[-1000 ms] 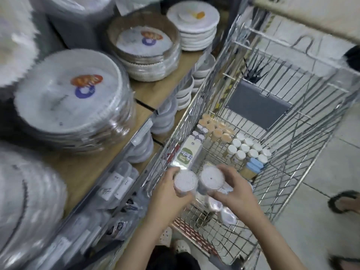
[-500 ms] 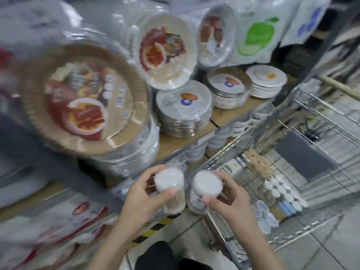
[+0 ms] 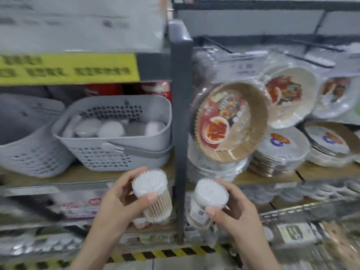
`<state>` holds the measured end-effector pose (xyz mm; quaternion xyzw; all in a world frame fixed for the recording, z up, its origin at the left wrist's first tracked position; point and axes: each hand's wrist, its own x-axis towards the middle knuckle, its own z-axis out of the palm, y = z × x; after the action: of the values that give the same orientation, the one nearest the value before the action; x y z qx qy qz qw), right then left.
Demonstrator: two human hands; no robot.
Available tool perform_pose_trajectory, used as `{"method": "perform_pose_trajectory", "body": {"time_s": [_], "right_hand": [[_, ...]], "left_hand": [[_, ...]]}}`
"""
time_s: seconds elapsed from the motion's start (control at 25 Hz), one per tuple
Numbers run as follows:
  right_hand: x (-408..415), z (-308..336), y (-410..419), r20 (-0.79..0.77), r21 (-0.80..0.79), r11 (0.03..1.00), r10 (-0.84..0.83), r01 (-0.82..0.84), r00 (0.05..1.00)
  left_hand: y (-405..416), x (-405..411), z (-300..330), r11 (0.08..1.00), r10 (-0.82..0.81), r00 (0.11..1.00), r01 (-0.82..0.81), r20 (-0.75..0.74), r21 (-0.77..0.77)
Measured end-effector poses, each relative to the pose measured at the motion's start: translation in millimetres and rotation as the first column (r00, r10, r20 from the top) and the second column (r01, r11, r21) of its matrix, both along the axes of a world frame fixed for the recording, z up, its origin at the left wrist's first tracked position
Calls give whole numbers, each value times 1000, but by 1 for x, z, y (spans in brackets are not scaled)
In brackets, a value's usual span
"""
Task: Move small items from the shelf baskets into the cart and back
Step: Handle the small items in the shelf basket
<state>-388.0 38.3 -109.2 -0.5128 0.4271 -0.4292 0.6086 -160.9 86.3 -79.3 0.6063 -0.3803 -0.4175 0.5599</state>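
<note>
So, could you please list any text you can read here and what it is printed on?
None is legible.
Yellow sign: dark lettering, blurred.
Hanging tag: blurred.
Brown liner pack: label print blurred.
Right jar: label too small.
Shelf-edge tags: blurred.

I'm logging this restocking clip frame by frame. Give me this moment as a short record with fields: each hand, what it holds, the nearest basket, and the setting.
left hand: left hand grips a toothpick jar, white lid up
right hand: right hand grips a second jar, tilted towards the camera
nearest basket: grey basket on the shelf above the left hand, round white-lidded items inside
setting: store shelf; packs of plates at right
</note>
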Motion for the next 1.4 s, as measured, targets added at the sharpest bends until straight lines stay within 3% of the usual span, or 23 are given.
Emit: {"method": "perform_pose_trajectory", "body": {"time_s": [0.28,0.72,0.84,0.96,1.16,1.4], "right_hand": [[120,52,-3,44,-197,976,100,-90,994],[227,101,-37,147,-383,893,-192,235,970],[245,108,-63,96,-454,862,-203,224,974],[260,107,-95,29,-479,857,-202,191,979],[278,95,-130,-164,-442,897,-73,-7,984],[283,93,-149,-320,-324,928,74,-182,945]], "left_hand": [[15,113,51,984,69,998,-70,-10,-165],[-63,202,74,925,66,992,-102,-109,-366],[-89,212,70,910,164,986,-151,2,-386],[-107,216,69,917,237,938,-130,252,-377],[-130,225,66,957,119,862,32,492,-288],[-147,241,55,980,-90,720,186,688,-67]]}}
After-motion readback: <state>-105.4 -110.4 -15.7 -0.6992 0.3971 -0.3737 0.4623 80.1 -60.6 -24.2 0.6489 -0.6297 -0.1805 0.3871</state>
